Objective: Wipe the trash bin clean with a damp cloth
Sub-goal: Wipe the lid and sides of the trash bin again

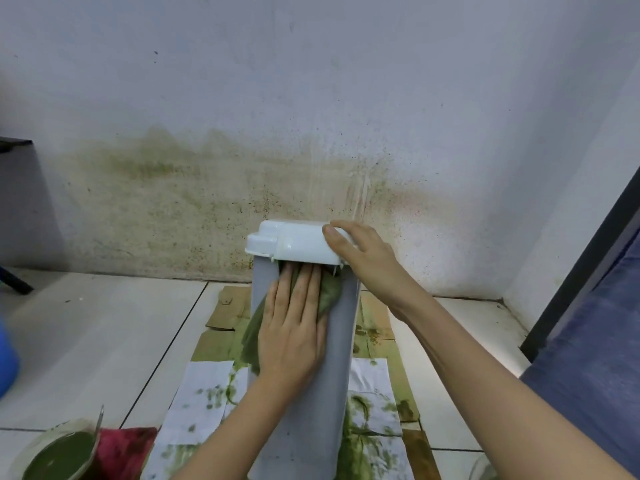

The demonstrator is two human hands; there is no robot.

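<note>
A tall grey trash bin (337, 368) with a white lid (298, 242) stands tilted away from me on stained paper and cardboard. My left hand (294, 327) lies flat on the bin's near side, just under the lid, pressing a green-stained cloth (329, 292) against it. The cloth sticks out to the left and right of the fingers. My right hand (363, 254) rests on the lid's right end, thumb on top, holding the bin steady.
White paper sheets (204, 393) with green blotches and brown cardboard (228, 310) cover the tiled floor under the bin. A bowl of green liquid (60, 455) and a red cloth (124, 452) sit at the lower left. A stained wall (207, 188) stands close behind.
</note>
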